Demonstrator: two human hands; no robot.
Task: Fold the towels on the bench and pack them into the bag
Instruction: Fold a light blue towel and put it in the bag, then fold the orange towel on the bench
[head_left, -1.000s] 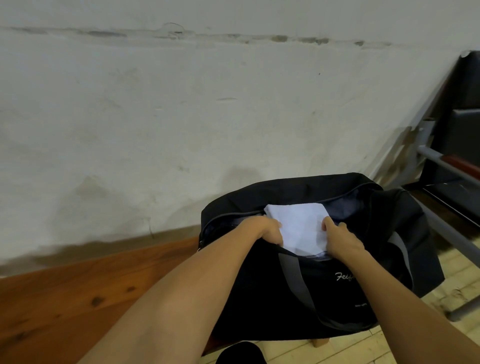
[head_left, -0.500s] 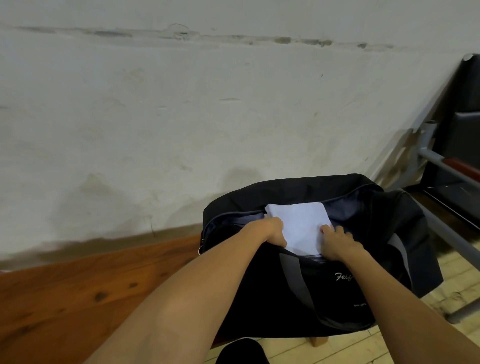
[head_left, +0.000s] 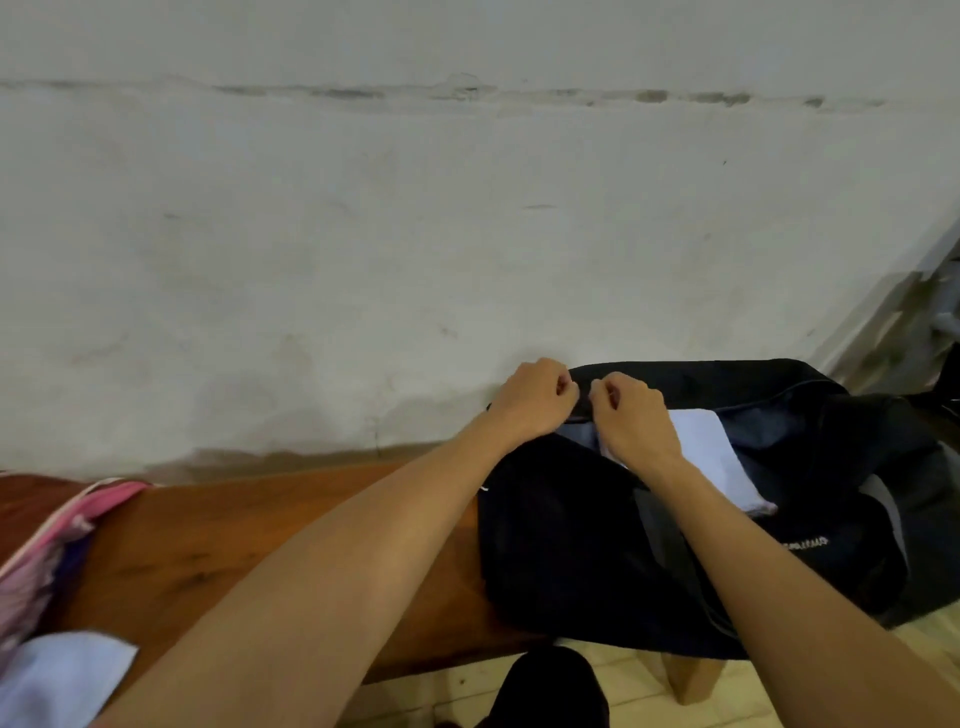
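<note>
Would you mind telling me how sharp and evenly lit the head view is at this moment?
Head view: motion blur throughout; the small print on the black fabric bag is unreadable; the pink striped towel at the left edge is smeared; light is soft, without glare; the brown wooden bench edge bows from wide-angle distortion.

Matt black cloth bag (head_left: 571, 545); smooth wood bench (head_left: 291, 519).

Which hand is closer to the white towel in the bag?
Right. The right hand lies against the white towel's left edge; the left hand is farther left, at the bag's end.
</note>
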